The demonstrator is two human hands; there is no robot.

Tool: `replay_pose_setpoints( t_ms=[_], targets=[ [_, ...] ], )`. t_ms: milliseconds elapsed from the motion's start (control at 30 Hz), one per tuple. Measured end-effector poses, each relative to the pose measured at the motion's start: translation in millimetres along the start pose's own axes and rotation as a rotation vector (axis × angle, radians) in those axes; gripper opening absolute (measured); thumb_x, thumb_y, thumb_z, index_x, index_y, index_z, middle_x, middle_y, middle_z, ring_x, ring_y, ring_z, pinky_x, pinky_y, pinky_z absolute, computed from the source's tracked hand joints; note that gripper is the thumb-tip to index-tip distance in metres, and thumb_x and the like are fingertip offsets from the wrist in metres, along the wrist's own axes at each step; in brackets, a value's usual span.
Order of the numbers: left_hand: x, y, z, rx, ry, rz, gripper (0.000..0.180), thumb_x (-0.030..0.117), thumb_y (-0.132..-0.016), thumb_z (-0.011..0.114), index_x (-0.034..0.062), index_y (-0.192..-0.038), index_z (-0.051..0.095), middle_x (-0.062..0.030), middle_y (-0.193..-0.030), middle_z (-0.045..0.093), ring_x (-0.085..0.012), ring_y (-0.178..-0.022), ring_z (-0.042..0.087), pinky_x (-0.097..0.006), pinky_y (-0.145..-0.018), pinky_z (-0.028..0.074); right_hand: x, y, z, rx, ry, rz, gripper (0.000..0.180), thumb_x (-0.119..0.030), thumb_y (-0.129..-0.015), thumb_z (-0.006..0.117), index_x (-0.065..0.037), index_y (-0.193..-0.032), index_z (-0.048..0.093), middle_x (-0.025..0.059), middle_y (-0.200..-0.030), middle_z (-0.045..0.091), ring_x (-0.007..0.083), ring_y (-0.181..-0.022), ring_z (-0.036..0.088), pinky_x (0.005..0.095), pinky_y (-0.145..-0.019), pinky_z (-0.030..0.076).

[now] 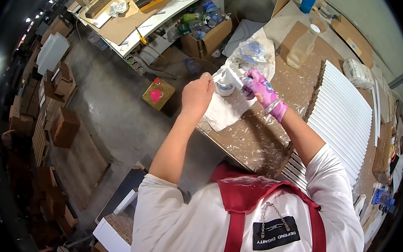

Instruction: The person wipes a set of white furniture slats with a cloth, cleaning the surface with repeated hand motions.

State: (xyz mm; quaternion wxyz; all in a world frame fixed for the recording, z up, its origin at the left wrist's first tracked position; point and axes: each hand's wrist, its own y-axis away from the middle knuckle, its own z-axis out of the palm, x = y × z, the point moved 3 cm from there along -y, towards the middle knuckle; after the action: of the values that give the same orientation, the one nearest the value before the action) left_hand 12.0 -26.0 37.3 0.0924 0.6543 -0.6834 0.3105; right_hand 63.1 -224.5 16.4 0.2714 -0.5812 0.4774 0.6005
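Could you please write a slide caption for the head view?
Bare left hand and pink floral-gloved right hand flank a round white container over a white sheet.

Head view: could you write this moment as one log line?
Left hand: bare, beside white tub | Right hand: pink patterned glove, grip unclear | Bench: white cloth, white slats, clear bottle

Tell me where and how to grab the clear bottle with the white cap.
Take the clear bottle round its broad body, probably best with the gloved right hand, coming from the near side. Its wide base end shows nearer the person; the narrower neck and white cap show farther off, so the body should give a fuller hold.
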Motion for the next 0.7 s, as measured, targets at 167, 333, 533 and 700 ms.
replay_pose_setpoints(
  t_ms=[167, 333, 533, 700],
  targets=[
    [-18.1, 10.4, 8.8, -0.015, 0.447, -0.179, 0.011, 0.015, -0.092, 0.053, 0.0053, -0.088, 0.056, -0.0081, -0.062, 0.059, -0.0193, -0.057, 0.057, -0.030, -0.056, 0.043, 25.6, 4.8, -4.4, -0.086, -0.639, 0.060, 0.021, -0.029, -0.093, 0.054, -0.012, -0.105, 0.054, 0.0027, -0.082, 0.059, 0.0142, -0.071, 0.059, 0.0295, -0.062, 0.049],
    [-20.3, 22.1, 19.9, -0.015, 1.005, -0.408, 0.010, 0.013, -0.094, 0.052, 0.0041, -0.090, 0.055, -0.0023, -0.062, 0.056, -0.0080, -0.056, 0.050, -0.022, -0.054, 0.038, 37.8, 2.4, 4.1, -0.098, -0.956, 0.172, 0.019, -0.027, -0.094, 0.054, -0.010, -0.100, 0.055, 0.0035, -0.081, 0.060, 0.0204, -0.072, 0.061, 0.0359, -0.065, 0.052],
    [-15.1, 27.3, 29.9, 0.014, 1.093, -0.491, 0.011, 0.016, -0.094, 0.054, 0.0068, -0.089, 0.055, 0.0001, -0.063, 0.056, -0.0056, -0.057, 0.047, -0.020, -0.053, 0.033, 37.1, -3.6, 16.2, -0.003, -0.988, 0.241, 0.019, -0.029, -0.094, 0.053, -0.009, -0.094, 0.055, 0.0030, -0.076, 0.059, 0.0199, -0.071, 0.061, 0.0331, -0.060, 0.048],
    [-14.1, 29.7, 30.3, 0.003, 1.122, -0.462, 0.010, 0.016, -0.094, 0.055, 0.0068, -0.090, 0.054, 0.0005, -0.062, 0.054, -0.0061, -0.056, 0.046, -0.020, -0.053, 0.032, 37.0, -6.0, 14.6, 0.020, -0.929, 0.198, 0.020, -0.030, -0.094, 0.053, -0.009, -0.095, 0.055, 0.0043, -0.079, 0.059, 0.0199, -0.073, 0.061, 0.0316, -0.058, 0.046]
  ],
)
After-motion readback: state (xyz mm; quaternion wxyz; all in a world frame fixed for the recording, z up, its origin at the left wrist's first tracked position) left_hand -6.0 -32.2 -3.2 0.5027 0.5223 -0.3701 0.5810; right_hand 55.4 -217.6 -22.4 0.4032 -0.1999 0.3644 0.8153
